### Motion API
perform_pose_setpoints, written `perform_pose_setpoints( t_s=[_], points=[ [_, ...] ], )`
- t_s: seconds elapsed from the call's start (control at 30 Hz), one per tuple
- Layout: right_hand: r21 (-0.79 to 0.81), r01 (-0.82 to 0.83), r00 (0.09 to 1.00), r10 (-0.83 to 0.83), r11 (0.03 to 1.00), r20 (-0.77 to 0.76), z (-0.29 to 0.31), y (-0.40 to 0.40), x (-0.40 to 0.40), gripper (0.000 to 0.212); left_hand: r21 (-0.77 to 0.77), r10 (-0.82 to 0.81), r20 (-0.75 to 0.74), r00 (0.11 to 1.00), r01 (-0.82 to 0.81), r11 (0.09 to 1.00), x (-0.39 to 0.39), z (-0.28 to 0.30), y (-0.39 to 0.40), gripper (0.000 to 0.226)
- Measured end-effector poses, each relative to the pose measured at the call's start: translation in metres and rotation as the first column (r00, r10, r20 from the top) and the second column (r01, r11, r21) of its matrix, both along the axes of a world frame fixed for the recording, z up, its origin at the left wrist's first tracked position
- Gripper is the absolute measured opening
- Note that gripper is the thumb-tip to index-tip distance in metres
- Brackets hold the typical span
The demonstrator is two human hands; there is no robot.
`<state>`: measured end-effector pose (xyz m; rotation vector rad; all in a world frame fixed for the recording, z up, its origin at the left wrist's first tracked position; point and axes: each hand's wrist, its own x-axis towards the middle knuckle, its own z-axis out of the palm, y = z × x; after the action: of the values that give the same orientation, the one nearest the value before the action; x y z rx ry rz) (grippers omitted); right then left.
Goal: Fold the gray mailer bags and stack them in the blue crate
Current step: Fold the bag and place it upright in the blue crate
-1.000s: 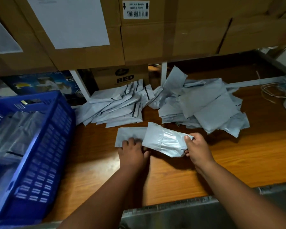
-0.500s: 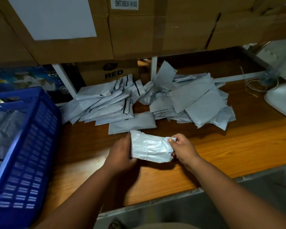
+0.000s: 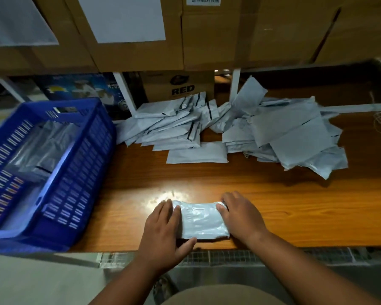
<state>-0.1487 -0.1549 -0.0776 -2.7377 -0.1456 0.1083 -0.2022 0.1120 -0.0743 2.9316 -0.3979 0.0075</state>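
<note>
Between flat hands [image 3: 204, 219], glossy folded mailer [image 3: 204, 221]

Gray mailer bags [image 3: 290, 137], blue slotted crate [image 3: 79, 172], orange-brown woodgrain table [image 3: 295, 205].

I see dim lighting, a glare patch on the wooden table [image 3: 163, 195], blurred and distorted edges.

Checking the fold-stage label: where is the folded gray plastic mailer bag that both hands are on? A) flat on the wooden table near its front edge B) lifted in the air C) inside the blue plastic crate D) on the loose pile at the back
A: the folded gray plastic mailer bag lies flat on the wooden table, pressed by the left hand and right hand, apart from the blue plastic crate.
</note>
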Motion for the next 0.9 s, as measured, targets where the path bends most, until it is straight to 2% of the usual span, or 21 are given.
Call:
perform_pose_setpoints(
  t_s=[0.07, 0.13, 0.2, 0.3, 0.37, 0.57, 0.9],
  points=[
    [-0.063, -0.038, 0.997, 0.042, 0.997, 0.064, 0.002, -0.002, -0.008, 0.03, -0.003, -0.049, 0.076, 0.996, 0.049, 0.999, -0.007, 0.002, -0.009, 0.096],
    [-0.124, -0.091, 0.991, 0.102, 0.988, 0.088, 0.003, -0.004, -0.018, 0.05, 0.004, -0.166, 0.112, 0.98, 0.167, 0.986, -0.01, 0.004, -0.024, 0.087],
    [-0.176, -0.155, 0.983, 0.169, 0.972, 0.072, 0.003, -0.003, -0.027, 0.062, 0.035, -0.239, 0.104, 0.965, 0.236, 0.971, -0.008, 0.004, -0.041, 0.076],
    [-0.216, -0.187, 0.979, 0.199, 0.958, 0.037, 0.001, 0.002, -0.027, 0.068, 0.074, -0.195, 0.027, 0.98, 0.193, 0.978, 0.007, 0.001, -0.063, 0.072],
    [-0.224, -0.227, 0.972, 0.234, 0.948, 0.007, -0.001, 0.009, -0.02, 0.068, 0.122, -0.18, -0.024, 0.983, 0.182, 0.976, 0.017, -0.005, -0.068, 0.074],
    [-0.174, -0.292, 0.956, 0.292, 0.941, -0.026, -0.016, 0.03, -0.007, 0.062, 0.184, -0.128, -0.041, 0.991, 0.133, 0.974, 0.037, -0.025, -0.067, 0.071],
    [-0.242, -0.224, 0.974, 0.219, 0.944, -0.05, -0.038, 0.035, -0.009, 0.068, 0.193, -0.141, -0.07, 0.987, 0.152, 0.969, 0.041, -0.035, -0.067, 0.073]
  ],
)
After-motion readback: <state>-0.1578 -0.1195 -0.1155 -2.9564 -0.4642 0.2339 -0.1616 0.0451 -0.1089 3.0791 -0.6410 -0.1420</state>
